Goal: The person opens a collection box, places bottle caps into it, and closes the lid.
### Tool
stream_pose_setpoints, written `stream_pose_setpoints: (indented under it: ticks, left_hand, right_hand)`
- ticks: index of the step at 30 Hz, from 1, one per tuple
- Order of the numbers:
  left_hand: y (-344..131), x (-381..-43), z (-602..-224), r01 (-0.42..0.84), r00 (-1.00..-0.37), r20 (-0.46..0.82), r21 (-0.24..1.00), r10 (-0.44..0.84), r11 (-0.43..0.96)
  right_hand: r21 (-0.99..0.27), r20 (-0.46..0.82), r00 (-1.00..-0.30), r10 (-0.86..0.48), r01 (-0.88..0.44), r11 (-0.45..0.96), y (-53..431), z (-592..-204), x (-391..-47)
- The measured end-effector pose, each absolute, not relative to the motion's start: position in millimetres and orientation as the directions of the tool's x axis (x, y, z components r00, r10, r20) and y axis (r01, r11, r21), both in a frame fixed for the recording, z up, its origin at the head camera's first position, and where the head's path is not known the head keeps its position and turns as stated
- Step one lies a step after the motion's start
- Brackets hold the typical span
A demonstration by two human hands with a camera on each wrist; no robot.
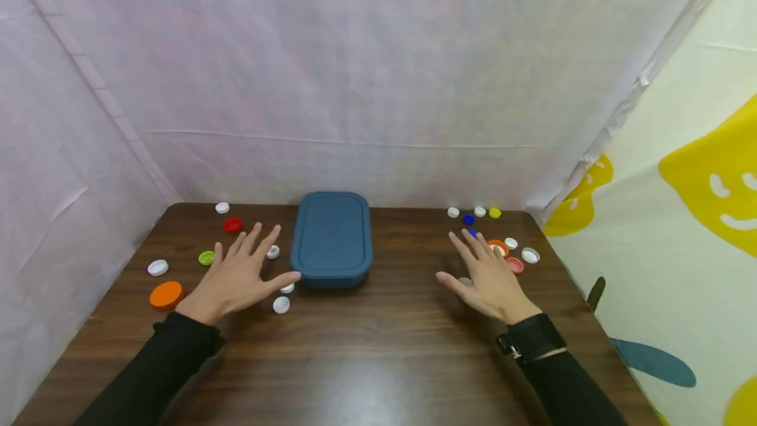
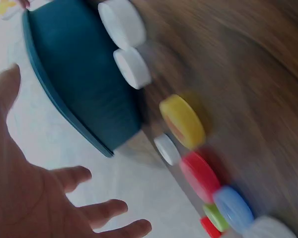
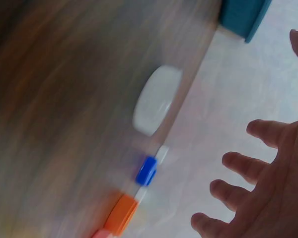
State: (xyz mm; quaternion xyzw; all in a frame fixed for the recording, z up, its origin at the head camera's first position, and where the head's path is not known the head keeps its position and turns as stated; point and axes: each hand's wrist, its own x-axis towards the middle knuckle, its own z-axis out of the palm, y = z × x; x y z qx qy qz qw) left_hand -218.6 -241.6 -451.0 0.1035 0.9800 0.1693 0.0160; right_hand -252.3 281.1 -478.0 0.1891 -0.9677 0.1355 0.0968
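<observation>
My left hand (image 1: 239,275) is spread above the bottle caps on the left, its thumb overlapping the near left corner of a blue lidded box (image 1: 332,235) in the head view. Over the caps on the right hovers my right hand (image 1: 487,278), fingers apart, holding nothing. Around the left hand lie a large orange cap (image 1: 167,295), a green cap (image 1: 206,258), a red cap (image 1: 233,225) and several white caps (image 1: 281,305). In the left wrist view a yellow cap (image 2: 183,121) shows too. A white cap (image 3: 157,100) lies below the right hand, near blue and orange caps.
The dark wooden table (image 1: 367,360) meets a white cloth wall (image 1: 355,84) at the back. On the right hangs a cloth with yellow smiling shapes (image 1: 721,176). At the back right are a yellow-green cap (image 1: 495,213) and white caps (image 1: 453,212).
</observation>
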Motion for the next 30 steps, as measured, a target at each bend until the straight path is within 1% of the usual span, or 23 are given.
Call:
stream_pose_setpoints:
  ticks: [3,5,12,16,20,21,26,30]
  left_hand:
    - [-233,-220,-450,0.203,-0.977,0.011,0.364,0.214,0.909]
    - [-227,-221,-450,0.207,-0.976,0.015,0.379,0.217,0.902]
    - [-208,-226,-445,0.201,-0.978,0.033,0.435,0.207,0.878]
    - [-200,-228,-442,0.178,-0.981,0.016,0.468,0.192,0.866]
    - [-192,-231,-440,0.154,-0.983,-0.011,0.508,0.186,0.847]
    - [-190,-232,-439,0.151,-0.983,-0.014,0.517,0.184,0.843]
    - [-181,-236,-440,0.133,-0.987,-0.003,0.542,0.161,0.830]
    - [-175,-239,-442,0.123,-0.991,0.026,0.537,0.130,0.834]
  right_hand:
    - [-0.230,0.275,-0.890,-0.364,-0.429,0.874,270,-478,-255]
    - [-0.245,0.278,-0.886,-0.371,-0.439,0.864,261,-477,-256]
    - [-0.337,0.254,-0.896,-0.365,-0.436,0.834,225,-471,-258]
    - [-0.396,0.225,-0.899,-0.375,-0.436,0.808,207,-470,-260]
    - [-0.473,0.219,-0.894,-0.390,-0.447,0.759,192,-471,-263]
    - [-0.478,0.249,-0.880,-0.404,-0.474,0.740,190,-478,-268]
    - [-0.530,0.293,-0.850,-0.437,-0.525,0.666,168,-478,-272]
    - [-0.585,0.257,-0.863,-0.435,-0.497,0.641,145,-467,-267]
